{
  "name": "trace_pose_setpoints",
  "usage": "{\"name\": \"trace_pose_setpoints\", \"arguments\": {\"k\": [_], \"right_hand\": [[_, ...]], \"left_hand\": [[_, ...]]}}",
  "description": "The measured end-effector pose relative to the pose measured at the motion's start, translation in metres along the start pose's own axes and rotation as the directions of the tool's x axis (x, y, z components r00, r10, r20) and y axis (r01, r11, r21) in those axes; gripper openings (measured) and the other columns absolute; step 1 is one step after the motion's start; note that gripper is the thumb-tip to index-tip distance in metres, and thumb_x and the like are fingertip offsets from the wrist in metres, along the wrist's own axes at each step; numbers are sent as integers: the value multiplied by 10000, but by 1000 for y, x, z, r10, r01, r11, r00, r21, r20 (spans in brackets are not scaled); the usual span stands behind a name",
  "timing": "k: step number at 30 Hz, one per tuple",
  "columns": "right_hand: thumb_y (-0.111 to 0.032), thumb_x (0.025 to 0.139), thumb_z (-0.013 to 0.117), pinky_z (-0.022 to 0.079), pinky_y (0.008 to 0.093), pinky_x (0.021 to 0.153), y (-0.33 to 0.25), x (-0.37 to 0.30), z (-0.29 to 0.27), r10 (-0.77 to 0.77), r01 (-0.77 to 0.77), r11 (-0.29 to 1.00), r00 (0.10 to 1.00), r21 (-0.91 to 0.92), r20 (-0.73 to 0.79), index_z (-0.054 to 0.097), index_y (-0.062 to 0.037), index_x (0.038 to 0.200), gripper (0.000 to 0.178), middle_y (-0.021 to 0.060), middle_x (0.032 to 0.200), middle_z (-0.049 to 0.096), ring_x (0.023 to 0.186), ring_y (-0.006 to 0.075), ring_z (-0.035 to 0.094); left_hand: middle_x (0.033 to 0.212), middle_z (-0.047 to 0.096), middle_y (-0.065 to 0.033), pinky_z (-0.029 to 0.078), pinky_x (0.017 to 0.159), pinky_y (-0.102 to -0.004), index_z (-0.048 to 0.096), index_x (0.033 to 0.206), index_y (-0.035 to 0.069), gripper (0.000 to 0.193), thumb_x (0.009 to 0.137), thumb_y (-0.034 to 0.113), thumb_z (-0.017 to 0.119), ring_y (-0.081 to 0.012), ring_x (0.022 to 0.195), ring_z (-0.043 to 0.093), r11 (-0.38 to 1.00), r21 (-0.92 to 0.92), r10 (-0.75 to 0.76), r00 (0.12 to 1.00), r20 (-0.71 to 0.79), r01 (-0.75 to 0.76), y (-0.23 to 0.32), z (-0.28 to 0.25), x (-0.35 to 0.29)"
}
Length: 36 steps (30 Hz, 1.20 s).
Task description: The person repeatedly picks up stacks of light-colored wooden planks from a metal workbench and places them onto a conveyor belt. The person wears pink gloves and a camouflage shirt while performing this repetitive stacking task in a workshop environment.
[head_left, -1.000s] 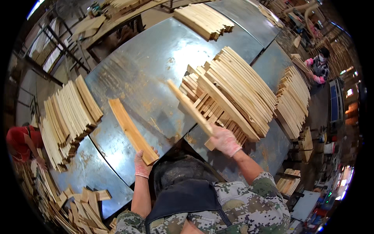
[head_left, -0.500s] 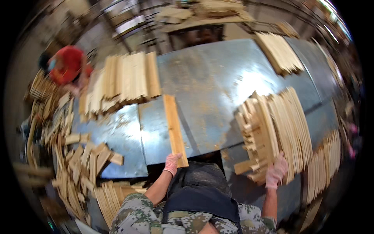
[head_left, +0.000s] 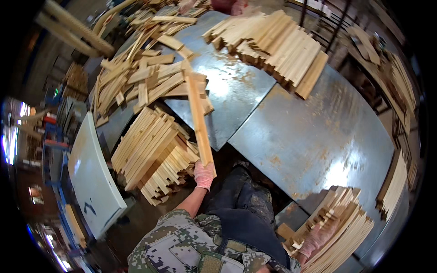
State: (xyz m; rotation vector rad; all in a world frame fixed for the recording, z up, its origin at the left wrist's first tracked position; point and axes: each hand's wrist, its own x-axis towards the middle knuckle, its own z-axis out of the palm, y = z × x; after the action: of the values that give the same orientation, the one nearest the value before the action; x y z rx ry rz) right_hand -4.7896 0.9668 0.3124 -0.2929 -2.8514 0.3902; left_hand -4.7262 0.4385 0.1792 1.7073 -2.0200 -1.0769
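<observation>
My left hand, in a pinkish work glove, is closed around the near end of a long wooden slat. The slat points away from me, its far end over a jumbled pile of short wood pieces. Just left of that hand stands a stack of slats, laid in rows at differing angles. My right hand, gloved too, lies on another stack of slats at the lower right. Its fingers look stretched along the wood, partly blurred.
A metal-topped table with sawdust spreads ahead. A row of slats lies on its far side, near another person's hand. More slats sit at the right edge. A white panel stands at left, beyond a dark gap.
My view has turned to the left. The slat in my left hand has swung from over the metal table toward the loose wood pile. My right hand has stayed at the right-hand stack.
</observation>
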Motion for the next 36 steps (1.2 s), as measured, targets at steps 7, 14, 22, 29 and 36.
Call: {"name": "trace_pose_setpoints", "arguments": {"k": [7, 14, 22, 29, 36], "right_hand": [[92, 903, 656, 400, 429, 1229, -99, 100, 97, -300, 29, 828, 866, 560, 400, 352, -80, 1673, 846, 195, 1640, 462, 1497, 330, 474], [-87, 901, 767, 458, 424, 1185, -222, 136, 155, -453, 85, 879, 454, 469, 767, 349, -29, 1656, 865, 234, 1572, 527, 1403, 334, 571], [-153, 899, 794, 503, 430, 1108, -260, 131, 180, -559, 200, 828, 223, 524, 799, 403, -42, 1632, 838, 243, 1443, 613, 1309, 348, 633], [-198, 902, 802, 518, 435, 1089, -225, 106, 197, -535, 65, 844, 182, 532, 825, 463, -22, 1591, 788, 254, 1413, 633, 1279, 349, 659], [-245, 921, 795, 495, 417, 1117, -238, 85, 185, -533, 167, 842, 107, 513, 839, 481, -42, 1584, 761, 216, 1451, 638, 1337, 328, 635]], "left_hand": [[996, 721, -266, 540, 835, -508, 697, 1105, -2, 398, 938, 358, 722, -482, 967, 679, 983, 115, 161, 968, -192, -141, -41, -96, 2], [1010, 756, -192, 557, 880, -494, 766, 1162, 127, 348, 864, 305, 780, -406, 999, 718, 853, 517, 6, 991, -131, 63, -126, -274, 14], [1161, 759, -144, 534, 1016, -433, 766, 1127, 145, 272, 869, 221, 725, -292, 1153, 717, 288, 932, -241, 958, -153, 222, -153, -291, 104], [1195, 727, -170, 523, 987, -471, 756, 1193, 138, 423, 824, 332, 831, -373, 1151, 676, 621, 784, -120, 985, 123, -23, -148, -271, 99], [1363, 671, -141, 457, 1117, -476, 681, 1330, 161, 465, 885, 259, 771, -369, 1284, 609, 641, 766, 39, 998, 44, -59, -167, -284, 99]]}}
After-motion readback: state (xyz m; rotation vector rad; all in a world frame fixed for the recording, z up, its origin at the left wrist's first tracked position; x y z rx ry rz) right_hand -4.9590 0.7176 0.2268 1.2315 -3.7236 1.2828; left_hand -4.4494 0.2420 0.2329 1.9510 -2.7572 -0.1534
